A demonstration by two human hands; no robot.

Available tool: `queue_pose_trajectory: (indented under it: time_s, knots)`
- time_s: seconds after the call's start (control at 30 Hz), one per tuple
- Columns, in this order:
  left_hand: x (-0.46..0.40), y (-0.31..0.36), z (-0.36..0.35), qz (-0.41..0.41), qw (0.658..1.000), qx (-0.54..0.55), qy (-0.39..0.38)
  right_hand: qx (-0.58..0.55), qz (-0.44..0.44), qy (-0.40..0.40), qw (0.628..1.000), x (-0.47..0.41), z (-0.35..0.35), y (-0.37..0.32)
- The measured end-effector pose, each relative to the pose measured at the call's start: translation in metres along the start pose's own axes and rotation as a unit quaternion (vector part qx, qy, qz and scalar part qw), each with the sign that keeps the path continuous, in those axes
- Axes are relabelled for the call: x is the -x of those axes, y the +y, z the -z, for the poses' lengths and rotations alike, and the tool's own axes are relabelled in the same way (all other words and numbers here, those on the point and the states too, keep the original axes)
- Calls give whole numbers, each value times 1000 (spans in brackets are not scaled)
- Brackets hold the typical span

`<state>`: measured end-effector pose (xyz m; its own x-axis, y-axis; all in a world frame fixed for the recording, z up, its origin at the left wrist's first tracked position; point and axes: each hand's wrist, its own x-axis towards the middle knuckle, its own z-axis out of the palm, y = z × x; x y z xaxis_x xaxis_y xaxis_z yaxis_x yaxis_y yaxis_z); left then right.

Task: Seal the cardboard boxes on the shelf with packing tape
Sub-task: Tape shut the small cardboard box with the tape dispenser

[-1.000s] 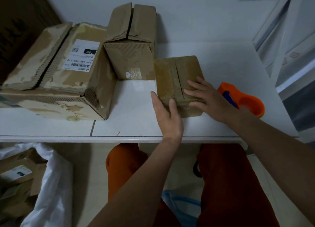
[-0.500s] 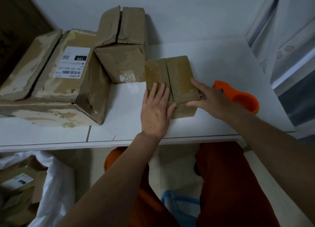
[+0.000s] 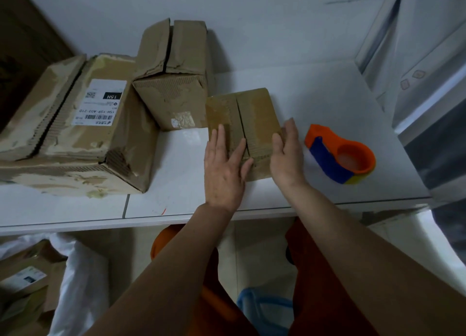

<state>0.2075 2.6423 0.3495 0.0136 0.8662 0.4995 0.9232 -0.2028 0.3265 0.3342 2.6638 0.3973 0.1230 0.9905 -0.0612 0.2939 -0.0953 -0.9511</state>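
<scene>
So the big labelled box point(image 3: 75, 123) and the tall box point(image 3: 171, 83) wait on the shelf point(image 3: 315, 96); left hand point(image 3: 223, 171) presses the small box point(image 3: 242, 118) flaps, fingers flat and spread; right hand point(image 3: 286, 156) steadies its side, fingers straight, probably touching; keep that seam tight before grabbing the tape dispenser point(image 3: 340, 156).

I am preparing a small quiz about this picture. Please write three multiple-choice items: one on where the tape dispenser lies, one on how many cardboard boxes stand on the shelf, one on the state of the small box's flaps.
1. The tape dispenser lies: A) right of the small box B) on the large box C) in the left hand
2. Boxes on the shelf: A) one B) three C) five
3. The small box's flaps are: A) standing open B) folded down under the left hand, seam untaped C) torn off

Answers: 1 A, it rests on the shelf beyond the right hand. 2 B, large, medium, small. 3 B, the seam shows bare.
</scene>
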Motion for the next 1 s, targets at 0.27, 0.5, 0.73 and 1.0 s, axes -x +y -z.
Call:
queue_pose_trajectory:
  time_s: [0.27,0.5,0.73,1.0]
  knots:
    - [-3,-1,2,12,998,65,1,-49,-38,-6,998,-9,7,8]
    - [3,32,45,406,853,322,-66,-33,-128,-23,991,7,20,-2]
    - [-18,65,72,431,806,405,-15,-91,-144,-15,985,10,31,-9]
    - [-87,93,54,301,811,496,-76,-56,-33,109,992,-46,100,-47]
